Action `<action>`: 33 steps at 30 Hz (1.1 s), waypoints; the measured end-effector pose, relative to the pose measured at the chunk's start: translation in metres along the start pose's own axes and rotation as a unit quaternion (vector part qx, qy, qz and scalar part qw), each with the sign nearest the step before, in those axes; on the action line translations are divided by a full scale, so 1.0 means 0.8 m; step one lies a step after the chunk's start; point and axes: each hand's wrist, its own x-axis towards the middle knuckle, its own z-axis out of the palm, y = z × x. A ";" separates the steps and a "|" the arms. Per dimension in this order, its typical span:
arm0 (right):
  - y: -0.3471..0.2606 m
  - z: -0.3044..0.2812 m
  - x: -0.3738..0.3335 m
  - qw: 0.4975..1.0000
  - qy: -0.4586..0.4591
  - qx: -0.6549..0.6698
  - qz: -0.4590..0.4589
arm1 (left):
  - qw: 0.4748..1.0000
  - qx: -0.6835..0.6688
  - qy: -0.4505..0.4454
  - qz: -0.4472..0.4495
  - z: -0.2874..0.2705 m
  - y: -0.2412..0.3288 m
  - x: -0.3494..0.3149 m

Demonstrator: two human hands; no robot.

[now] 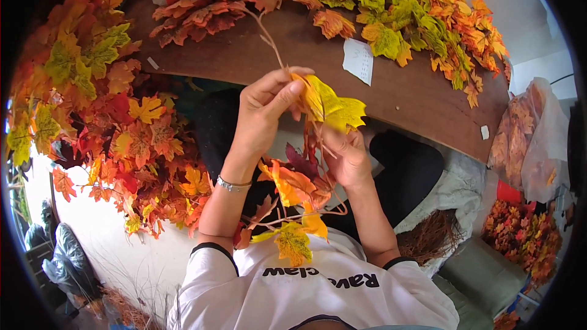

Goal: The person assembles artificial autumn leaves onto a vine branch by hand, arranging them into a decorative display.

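Note:
An artificial maple-leaf garland on a thin brown vine is held up in front of my chest. My left hand is closed, thumb against fingers, on the vine at the base of a yellow-orange leaf. Just below that leaf, my right hand is closed on the vine; some of its fingertips are hidden or blurred. The bare vine end sticks up past my left hand, over the table edge. Orange, dark red and yellow leaves on the lower loop hang over my lap.
A brown table curves across ahead, bearing stacked rust leaves, green-yellow leaves and a white paper slip. Leaf garlands hang thickly at left. At right are a clear bag of leaves and brown stems.

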 end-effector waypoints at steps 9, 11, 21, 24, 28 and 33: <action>0.005 0.031 0.006 0.994 0.017 0.078 0.075 | 0.997 -0.045 -0.035 0.051 -0.020 0.003 -0.011; 0.009 0.031 0.004 0.993 0.004 0.082 0.089 | 0.996 -0.027 -0.035 0.081 -0.021 0.011 -0.014; 0.036 0.039 0.010 0.990 -0.026 0.085 0.107 | 0.994 0.003 0.034 0.101 -0.043 0.024 -0.025; 0.060 0.069 0.014 0.998 0.025 0.004 0.050 | 0.994 0.041 0.054 0.081 -0.064 0.049 -0.038; 0.091 0.116 0.013 0.995 -0.071 -0.062 0.043 | 0.985 0.126 -0.067 0.102 -0.120 0.101 -0.062; 0.073 0.078 0.057 0.919 -0.219 -0.326 -0.030 | 0.960 0.157 -0.187 0.136 -0.176 0.172 -0.106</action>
